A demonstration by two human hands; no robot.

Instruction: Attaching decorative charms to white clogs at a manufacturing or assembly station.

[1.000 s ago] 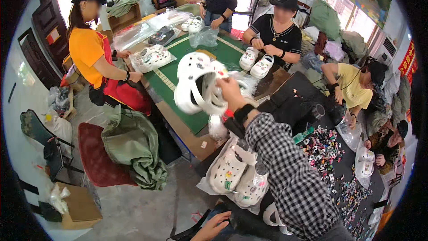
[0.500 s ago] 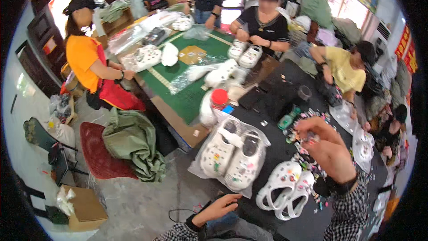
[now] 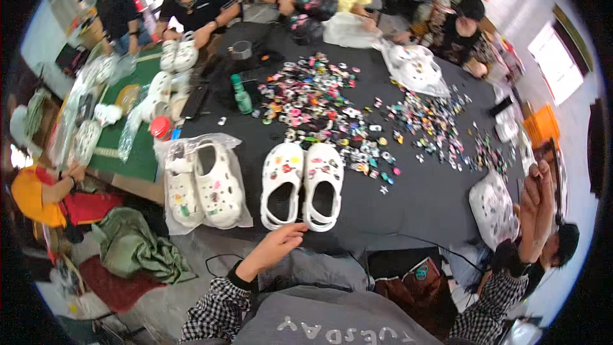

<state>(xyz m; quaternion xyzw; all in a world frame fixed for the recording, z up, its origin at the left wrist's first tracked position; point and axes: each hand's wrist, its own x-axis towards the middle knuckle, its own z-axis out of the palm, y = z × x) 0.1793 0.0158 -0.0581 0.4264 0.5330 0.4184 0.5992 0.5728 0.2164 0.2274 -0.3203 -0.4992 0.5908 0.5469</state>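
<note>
A pair of white clogs (image 3: 281,176) with colourful charms on the toes sits at the front edge of the black table, heels toward me. My left hand (image 3: 276,249) is beside their heel straps, fingers stretched out and holding nothing; its fingertips reach the straps, though contact is unclear. Out to the far right, my right hand (image 3: 536,201) is raised with its fingers drawn together. Whatever is between them, if anything, is too small to make out. Nearest to it lies a plastic-wrapped white clog pair (image 3: 493,207). Loose shoe charms (image 3: 319,99) are heaped beyond the clogs.
Another bagged pair of white clogs (image 3: 220,185) lies at left. Behind it stand a red-lidded jar (image 3: 161,129) and a green bottle (image 3: 241,96). More charms (image 3: 434,124) spread rightward beside a bagged pair (image 3: 415,70). Several people sit or stand round the tables.
The view has swung right. My right hand has left the charm pile and moved out to the right. The clog pair now stands straight in front of me, with my left hand at its heels.
</note>
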